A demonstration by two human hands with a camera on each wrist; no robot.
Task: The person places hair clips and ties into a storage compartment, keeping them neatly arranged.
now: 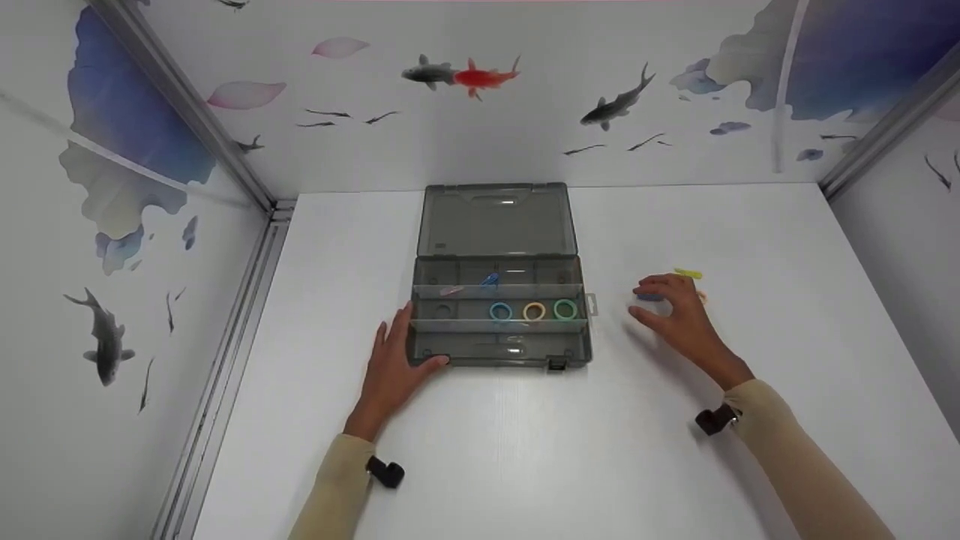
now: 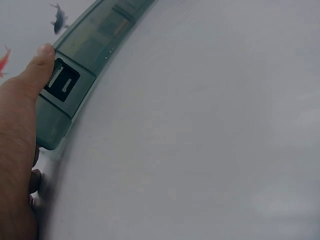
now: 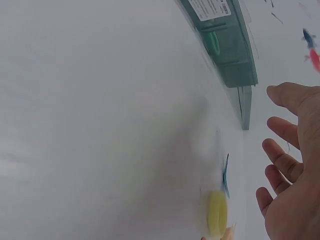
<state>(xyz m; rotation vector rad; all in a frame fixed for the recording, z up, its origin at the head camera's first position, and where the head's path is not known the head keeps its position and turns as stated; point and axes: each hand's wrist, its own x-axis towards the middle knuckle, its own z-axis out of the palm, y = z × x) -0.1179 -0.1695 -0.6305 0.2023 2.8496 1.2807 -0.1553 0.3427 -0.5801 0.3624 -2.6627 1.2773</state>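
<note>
A smoky grey plastic organizer box (image 1: 499, 346) lies on the table with its lid (image 1: 496, 219) swung back. At its front left corner rests my left hand (image 1: 390, 371), the fingers along the side wall and the thumb (image 2: 41, 65) on the front by a dark latch (image 2: 62, 80). Inside, the middle row has a blue ring (image 1: 492, 310), an orange ring (image 1: 526, 310) and a green ring (image 1: 556, 310). Farther back are a pink clip (image 1: 451, 291) and a blue clip (image 1: 490, 280). My right hand (image 1: 679, 311) hovers with parted, bent fingers above small loose pieces and grips none.
Right of the box, a yellow clip (image 1: 688, 274), a blue piece (image 1: 649, 298) and an orange piece (image 1: 703, 297) lie around the right hand. The right wrist view shows a yellow ring (image 3: 211, 214) there. Walls printed with fish (image 1: 616, 101) enclose the table on three sides.
</note>
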